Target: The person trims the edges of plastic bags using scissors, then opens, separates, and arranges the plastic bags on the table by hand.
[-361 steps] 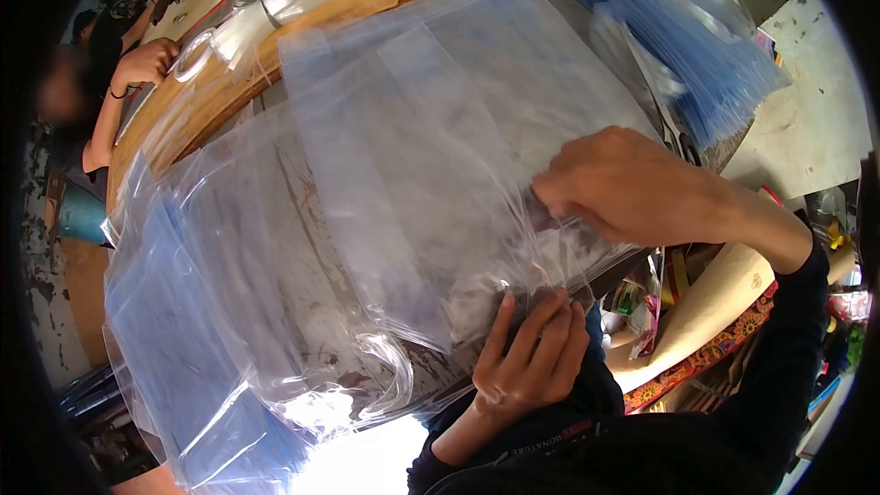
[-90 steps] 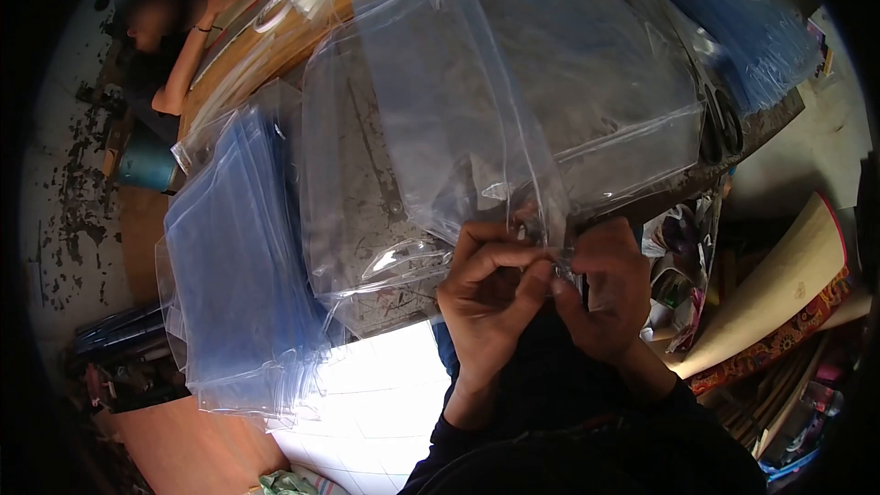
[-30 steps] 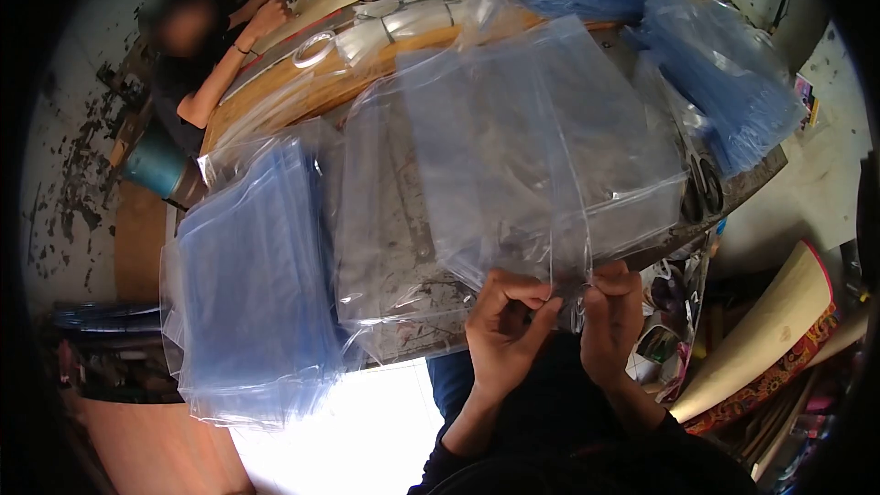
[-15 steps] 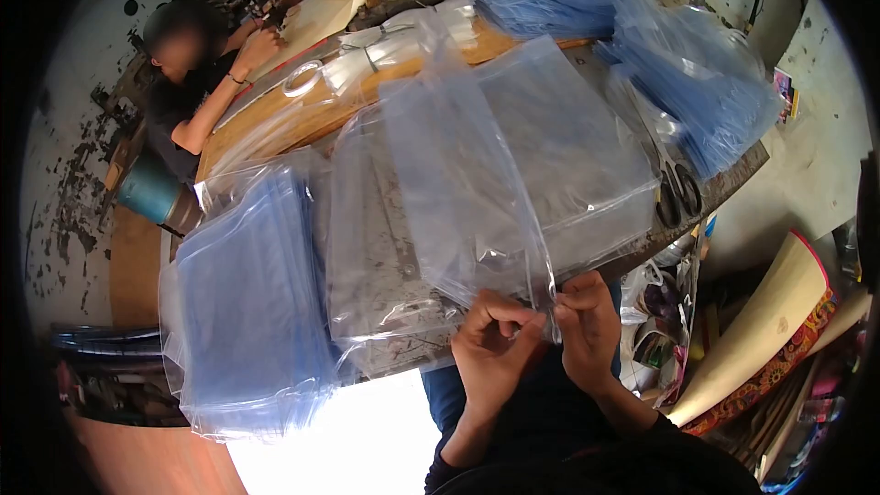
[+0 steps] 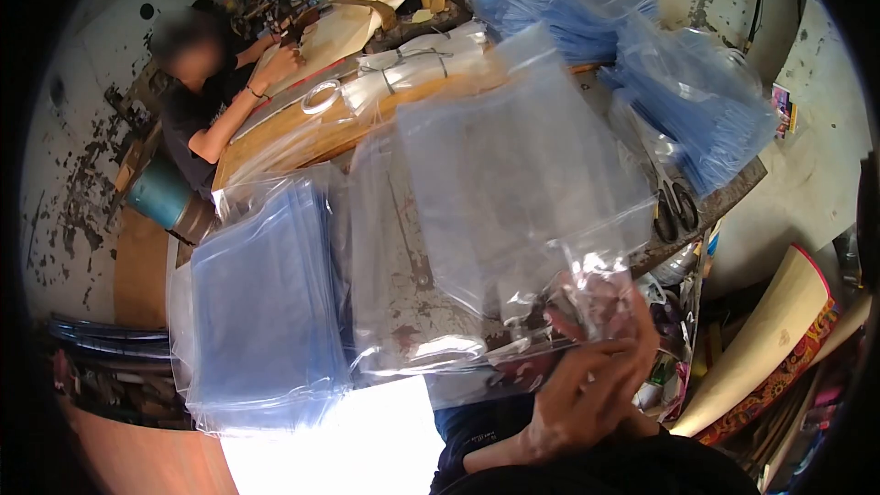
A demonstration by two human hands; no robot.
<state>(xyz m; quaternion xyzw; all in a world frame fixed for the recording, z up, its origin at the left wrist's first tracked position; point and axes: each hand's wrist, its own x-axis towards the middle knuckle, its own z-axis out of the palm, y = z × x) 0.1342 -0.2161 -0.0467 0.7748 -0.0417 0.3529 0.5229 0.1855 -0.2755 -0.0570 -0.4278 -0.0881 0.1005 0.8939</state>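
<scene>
A large clear plastic bag [image 5: 513,174] lies over the worktable, its near right corner lifted around my hands. My left hand [image 5: 573,399] is at this near edge, fingers bent around the plastic, close against my right hand. My right hand [image 5: 623,312] shows through the shiny film, its fingers smeared by motion and glare; whether they are closed cannot be made out. Another clear plastic sheet [image 5: 380,312] lies under the bag on the left. Beside it is a stack of bluish plastic bags [image 5: 261,302].
Black-handled scissors [image 5: 676,206] lie at the table's right side. Bluish plastic piles [image 5: 568,0] stand at the back, near a tape roll [image 5: 321,97] and tied clear strips [image 5: 412,64]. Another person [image 5: 197,82] works at far left. A rolled mat [image 5: 761,339] leans at right.
The folded strip of clear plastic between my hands has spread out flat over the table. My hands have shifted right and come together, the right one now behind the film.
</scene>
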